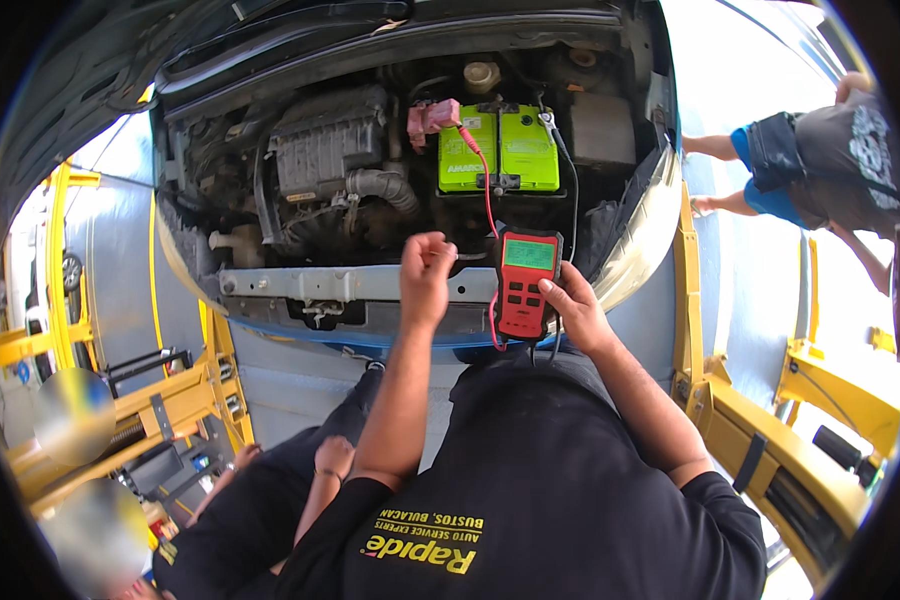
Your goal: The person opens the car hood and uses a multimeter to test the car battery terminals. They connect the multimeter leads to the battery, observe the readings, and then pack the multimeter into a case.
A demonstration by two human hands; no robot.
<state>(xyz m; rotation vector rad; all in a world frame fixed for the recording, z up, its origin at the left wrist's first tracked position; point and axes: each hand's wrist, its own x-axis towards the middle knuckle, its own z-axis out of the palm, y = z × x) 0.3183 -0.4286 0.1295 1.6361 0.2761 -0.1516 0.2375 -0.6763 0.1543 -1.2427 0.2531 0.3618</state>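
Note:
My right hand (580,308) grips the lower right side of a red and black handheld battery tester (523,310), thumb on its front by the buttons. The tester's green screen is lit. From it a red lead (487,185) runs up to the pink-covered left terminal (435,120) of a bright green car battery (465,160). A black lead (574,200) reaches a metal clamp (547,122) at the battery's right terminal. Left of the tester, my left hand (427,275) is raised above the front crossmember with its fingers curled in; whether anything is between them is hidden.
The engine (325,145) fills the bay left of the battery, behind the metal front crossmember (360,285). Yellow lift arms (770,460) stand on both sides. One person (270,500) is close at my left; another (820,160) stands beyond the car's right side.

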